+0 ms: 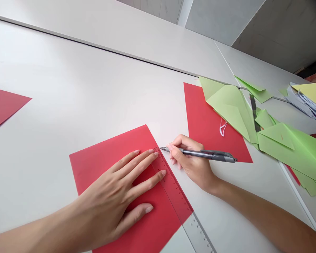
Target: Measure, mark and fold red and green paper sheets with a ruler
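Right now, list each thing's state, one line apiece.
Left hand: spread, resting on the ruler.
Right hand: closed around the pen.
Pen: tip by the ruler's edge.
Ruler: flat, overhanging the near red sheet.
Near red sheet: lying flat.
Green papers: folded, overlapping.
White loop: lying on the far red sheet.

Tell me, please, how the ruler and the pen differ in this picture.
The ruler is flat, see-through and printed with marks, while the pen is rounded, in grey and black. The ruler lies partly under the left hand on the red sheet, whereas the pen is held in the right hand. The ruler runs past the picture's bottom edge; the pen stays within the frame. Both are straight.
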{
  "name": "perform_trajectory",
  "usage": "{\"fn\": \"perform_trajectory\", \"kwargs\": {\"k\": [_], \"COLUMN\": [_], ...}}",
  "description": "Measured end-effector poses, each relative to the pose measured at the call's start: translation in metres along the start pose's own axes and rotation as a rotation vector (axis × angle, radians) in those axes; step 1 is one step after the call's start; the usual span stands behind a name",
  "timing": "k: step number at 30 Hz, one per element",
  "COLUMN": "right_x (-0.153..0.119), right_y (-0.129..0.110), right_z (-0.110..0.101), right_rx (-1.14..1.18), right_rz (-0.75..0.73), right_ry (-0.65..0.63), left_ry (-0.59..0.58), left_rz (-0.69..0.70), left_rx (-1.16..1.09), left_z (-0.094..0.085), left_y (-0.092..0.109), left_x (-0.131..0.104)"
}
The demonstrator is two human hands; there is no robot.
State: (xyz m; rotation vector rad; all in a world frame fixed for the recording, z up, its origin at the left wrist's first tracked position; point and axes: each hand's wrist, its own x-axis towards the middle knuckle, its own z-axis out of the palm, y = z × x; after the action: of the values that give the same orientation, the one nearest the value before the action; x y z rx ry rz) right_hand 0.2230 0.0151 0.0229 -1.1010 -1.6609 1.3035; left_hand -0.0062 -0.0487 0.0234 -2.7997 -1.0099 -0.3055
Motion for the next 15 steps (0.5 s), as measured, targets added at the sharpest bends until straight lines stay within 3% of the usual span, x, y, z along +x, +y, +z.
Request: {"fn": "perform_trajectory", "kwargs": {"k": [15], "right_x": [0.0011], "right_y": [-0.0013], "right_z": [0.0007], "right_rx": [-0.029], "right_rz": [0.001], "right_ry": [-0.002], "left_ry": [0.008], "left_rz": [0.007], "left_rx": [0.024], "left_z": [0.0018], "left_y": [-0.0019], "left_x": [0.0000]}}
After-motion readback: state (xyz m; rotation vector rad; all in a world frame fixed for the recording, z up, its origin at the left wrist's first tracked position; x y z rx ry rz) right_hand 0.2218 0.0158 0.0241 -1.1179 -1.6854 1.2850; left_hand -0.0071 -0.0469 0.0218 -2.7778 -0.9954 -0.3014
